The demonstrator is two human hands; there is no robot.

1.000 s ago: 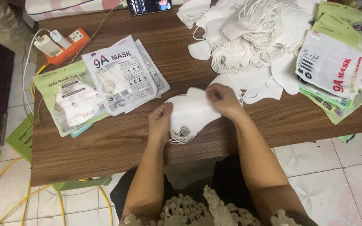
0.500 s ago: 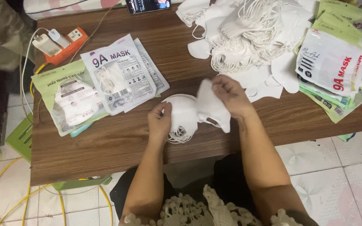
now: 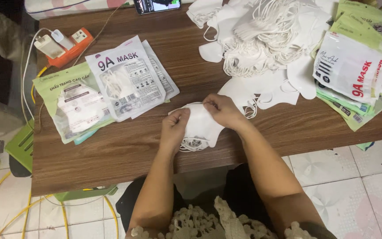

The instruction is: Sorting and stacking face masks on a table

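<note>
**Both hands pinch one white mask at the near edge of the desk**

The left hand (image 3: pixel 174 127) pinches the left side of a folded white mask (image 3: pixel 202 126), while the right hand (image 3: pixel 223 110) pinches its top edge, so the piece lies flat between them with its ear loops trailing toward the near edge of the desk (image 3: pixel 111 155). Sealed mask packets (image 3: pixel 127 77) lie fanned near the left edge, apart from the loose masks. A heap of loose white masks (image 3: pixel 261 40) sits at the far edge, within the right hand's reach. Empty-looking packets (image 3: pixel 354 66) are stacked by the right edge.
</note>
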